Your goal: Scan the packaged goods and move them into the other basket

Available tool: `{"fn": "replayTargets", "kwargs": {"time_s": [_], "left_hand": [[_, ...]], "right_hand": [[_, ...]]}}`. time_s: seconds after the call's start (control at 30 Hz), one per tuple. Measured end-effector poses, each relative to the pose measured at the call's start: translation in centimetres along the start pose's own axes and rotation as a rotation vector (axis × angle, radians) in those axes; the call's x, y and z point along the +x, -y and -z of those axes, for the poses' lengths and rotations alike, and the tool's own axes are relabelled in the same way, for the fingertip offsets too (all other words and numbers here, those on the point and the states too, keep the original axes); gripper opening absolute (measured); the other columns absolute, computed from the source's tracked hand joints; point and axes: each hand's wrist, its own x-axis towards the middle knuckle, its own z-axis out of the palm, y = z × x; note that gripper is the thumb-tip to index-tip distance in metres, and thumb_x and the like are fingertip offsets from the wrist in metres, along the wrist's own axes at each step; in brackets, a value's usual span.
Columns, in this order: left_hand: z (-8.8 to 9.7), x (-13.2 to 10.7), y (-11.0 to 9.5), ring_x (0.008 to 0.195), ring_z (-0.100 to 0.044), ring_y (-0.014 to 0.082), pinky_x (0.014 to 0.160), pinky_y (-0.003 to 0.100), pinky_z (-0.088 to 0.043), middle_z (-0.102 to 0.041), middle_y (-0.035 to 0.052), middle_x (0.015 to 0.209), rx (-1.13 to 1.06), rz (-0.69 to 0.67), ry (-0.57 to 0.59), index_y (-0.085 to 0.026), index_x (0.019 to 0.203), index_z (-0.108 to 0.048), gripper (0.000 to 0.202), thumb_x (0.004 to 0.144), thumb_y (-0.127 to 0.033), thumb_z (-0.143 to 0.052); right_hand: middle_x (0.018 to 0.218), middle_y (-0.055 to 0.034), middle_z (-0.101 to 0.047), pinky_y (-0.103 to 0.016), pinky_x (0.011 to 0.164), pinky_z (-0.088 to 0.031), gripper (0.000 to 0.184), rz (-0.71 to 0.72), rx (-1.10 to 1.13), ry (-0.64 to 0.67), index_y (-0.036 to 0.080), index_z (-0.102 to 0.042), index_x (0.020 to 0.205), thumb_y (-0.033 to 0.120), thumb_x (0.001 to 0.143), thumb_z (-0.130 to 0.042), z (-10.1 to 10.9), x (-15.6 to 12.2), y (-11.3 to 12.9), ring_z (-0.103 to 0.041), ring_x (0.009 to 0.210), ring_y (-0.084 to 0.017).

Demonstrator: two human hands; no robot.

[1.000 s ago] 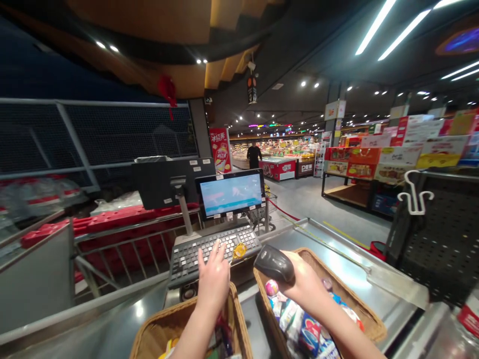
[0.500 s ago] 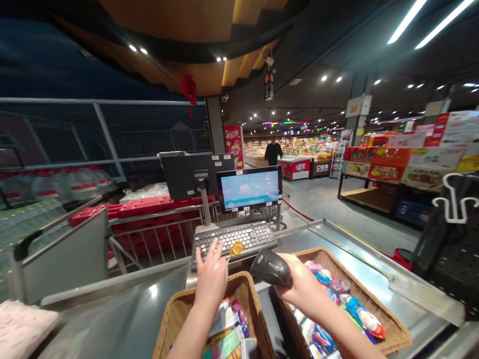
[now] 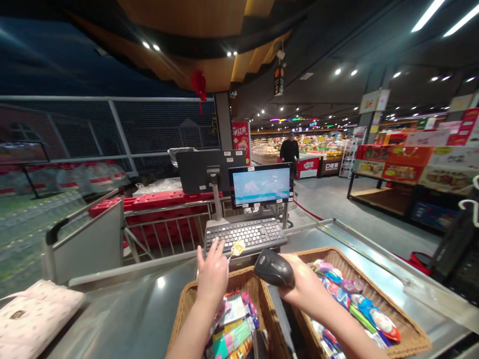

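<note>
My left hand (image 3: 212,274) is over the front left of a black keyboard (image 3: 245,233), with some fingers spread. Between its thumb side and index finger it pinches the thin stick of a yellow-wrapped lollipop (image 3: 237,247). My right hand (image 3: 301,279) is wrapped round a black handheld barcode scanner (image 3: 274,269), its head pointing left toward the lollipop. Below my left forearm is a wicker basket (image 3: 183,304) of small packaged goods. Another wicker basket (image 3: 406,311), holding colourful packets, lies under my right forearm.
A lit screen (image 3: 262,185) stands behind the keyboard, beside a dark monitor (image 3: 200,172) seen from behind. A pale pink bag (image 3: 37,319) lies on the metal counter (image 3: 123,314) at left. One person (image 3: 289,150) in dark clothes is farther back, near store displays.
My view has turned slightly left, so the surroundings sit farther right and more of the pink bag shows. Both hands keep their holds and have shifted a little left relative to the keyboard.
</note>
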Motion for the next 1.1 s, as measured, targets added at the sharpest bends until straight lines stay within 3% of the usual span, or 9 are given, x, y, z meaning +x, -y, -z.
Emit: {"fn": "replayTargets", "kwargs": {"time_s": [0.2,0.5,0.7,0.87,1.0,1.1], "left_hand": [[0.5,-0.4,0.7,0.135,-0.041,0.0300,0.113,0.068,-0.010,-0.057,0.0104,0.136,-0.008,0.007,0.013,-0.018,0.065,-0.063,0.027,0.087,-0.013,-0.047],[0.2,-2.6,1.0,0.137,-0.039,0.0296,0.114,0.066,-0.008,-0.058,0.0119,0.135,-0.020,-0.020,0.082,-0.018,0.068,-0.064,0.026,0.085,-0.011,-0.046],[-2.0,-5.4,0.7,0.137,-0.039,0.0299,0.115,0.064,-0.006,-0.060,0.0144,0.132,-0.056,-0.060,0.284,-0.017,0.073,-0.069,0.021,0.076,-0.007,-0.051],[-4.7,-7.3,-0.2,0.137,-0.039,0.0278,0.116,0.063,-0.004,-0.064,0.0111,0.127,-0.116,-0.101,0.449,-0.021,0.074,-0.072,0.027,0.081,-0.009,-0.048],[-6.6,-8.1,-1.0,0.138,-0.037,0.0271,0.116,0.061,0.004,-0.063,0.0100,0.128,-0.166,-0.163,0.565,-0.022,0.087,-0.073,0.028,0.083,-0.012,-0.048],[-7.8,-7.9,-1.7,0.138,-0.037,0.0276,0.116,0.060,0.005,-0.065,0.0103,0.124,-0.187,-0.194,0.644,-0.022,0.087,-0.073,0.028,0.083,-0.012,-0.047]], "right_hand": [[0.082,-0.0035,-0.064,-0.033,0.088,-0.045,0.021,-0.009,-0.007,0.023,0.020,-0.060,0.077,0.009,0.060,-0.052,-0.1,-0.2,0.9,-0.059,0.096,-0.024],[0.099,-0.0068,-0.068,-0.034,0.088,-0.045,0.035,-0.056,0.026,0.024,0.019,-0.065,0.093,0.009,0.062,-0.053,-0.9,-1.4,0.4,-0.060,0.097,-0.024],[0.097,-0.0063,-0.069,-0.035,0.088,-0.045,0.035,-0.125,-0.002,0.053,0.019,-0.065,0.091,0.008,0.060,-0.054,-1.7,-2.6,-0.9,-0.061,0.096,-0.025],[0.092,-0.0059,-0.069,-0.034,0.082,-0.047,0.031,-0.161,0.019,0.066,0.018,-0.064,0.087,0.008,0.060,-0.054,-2.1,-3.5,-1.2,-0.063,0.090,-0.025],[0.088,-0.0047,-0.069,-0.032,0.079,-0.047,0.030,-0.176,0.039,0.072,0.018,-0.063,0.085,0.007,0.060,-0.052,-2.1,-4.1,-1.7,-0.063,0.086,-0.023],[0.092,-0.0052,-0.068,-0.034,0.082,-0.047,0.035,-0.212,0.029,0.060,0.019,-0.063,0.090,0.006,0.059,-0.053,-1.9,-4.7,-2.5,-0.062,0.090,-0.024]]}}
